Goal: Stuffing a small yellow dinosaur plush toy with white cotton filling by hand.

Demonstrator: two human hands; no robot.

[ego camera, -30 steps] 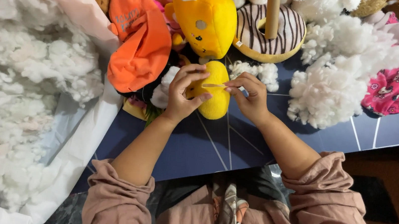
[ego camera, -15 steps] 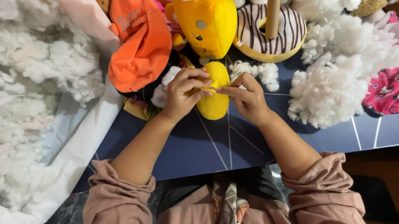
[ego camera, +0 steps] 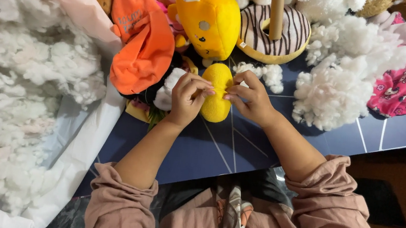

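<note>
Both hands (left hand (ego camera: 188, 97), right hand (ego camera: 248, 98)) pinch the yellow plush piece (ego camera: 216, 103).

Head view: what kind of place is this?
Probably a soft-toy stuffing workbench: loose white stuffing heaped at the left, plush toys along the blue table, both hands pinching a small yellow plush piece.

Far left: one large package, a soft plastic bag (ego camera: 90, 131), clear to milky white with a pinkish top edge. Lies open, crammed with white fluffy stuffing (ego camera: 14, 67), lower flap spread onto the dark blue board (ego camera: 198, 151). Bears no visible label. On the orange cloth (ego camera: 144, 51), small pale print.
</note>
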